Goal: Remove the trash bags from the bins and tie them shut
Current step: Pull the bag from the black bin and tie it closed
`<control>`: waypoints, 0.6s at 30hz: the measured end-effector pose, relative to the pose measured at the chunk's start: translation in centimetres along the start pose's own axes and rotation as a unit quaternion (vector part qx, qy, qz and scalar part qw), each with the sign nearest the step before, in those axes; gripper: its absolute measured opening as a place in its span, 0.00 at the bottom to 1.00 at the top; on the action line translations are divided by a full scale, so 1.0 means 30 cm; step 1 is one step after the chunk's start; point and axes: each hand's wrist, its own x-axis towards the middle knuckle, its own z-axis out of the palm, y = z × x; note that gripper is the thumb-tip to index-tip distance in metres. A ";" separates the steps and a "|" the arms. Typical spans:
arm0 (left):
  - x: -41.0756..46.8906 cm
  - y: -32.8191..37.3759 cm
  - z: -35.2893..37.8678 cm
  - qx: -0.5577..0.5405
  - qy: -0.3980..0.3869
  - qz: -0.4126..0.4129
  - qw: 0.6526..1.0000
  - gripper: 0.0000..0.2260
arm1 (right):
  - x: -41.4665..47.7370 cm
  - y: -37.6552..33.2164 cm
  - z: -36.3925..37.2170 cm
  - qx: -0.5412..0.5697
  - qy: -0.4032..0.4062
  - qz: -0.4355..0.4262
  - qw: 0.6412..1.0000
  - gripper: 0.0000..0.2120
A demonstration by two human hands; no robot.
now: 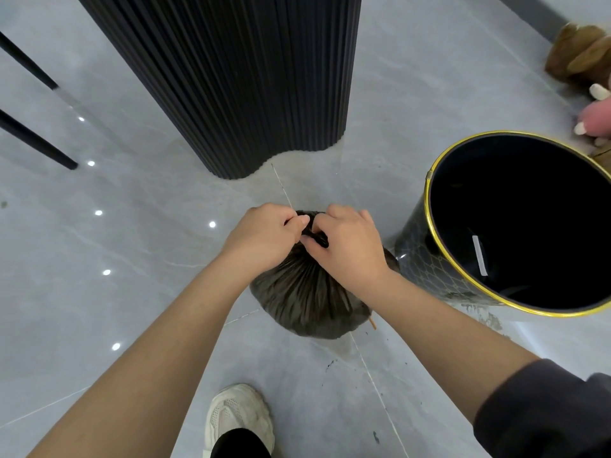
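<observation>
Black trash bag [307, 299] sits full on the grey tile floor [132, 246], just left of the black gold-rimmed bin [426, 259], which stands unlined with a white strip inside. Left hand [264, 236] and right hand [347, 242] meet over the gathered neck, each grip pinched tight on the bunched plastic at the top. Fluted black column [238, 77] stands behind the bag; a white sneaker [238, 421] is below it, plush toys [582, 57] at far right.
</observation>
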 end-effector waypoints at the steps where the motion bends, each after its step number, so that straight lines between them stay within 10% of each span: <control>1: 0.000 0.002 0.001 -0.001 -0.001 0.002 1.000 0.18 | 0.000 0.005 0.000 0.007 0.003 -0.001 1.000 0.11; 18: -0.005 0.006 -0.008 0.001 -0.033 0.002 0.999 0.18 | -0.002 0.028 -0.040 0.040 -0.066 -0.007 0.997 0.12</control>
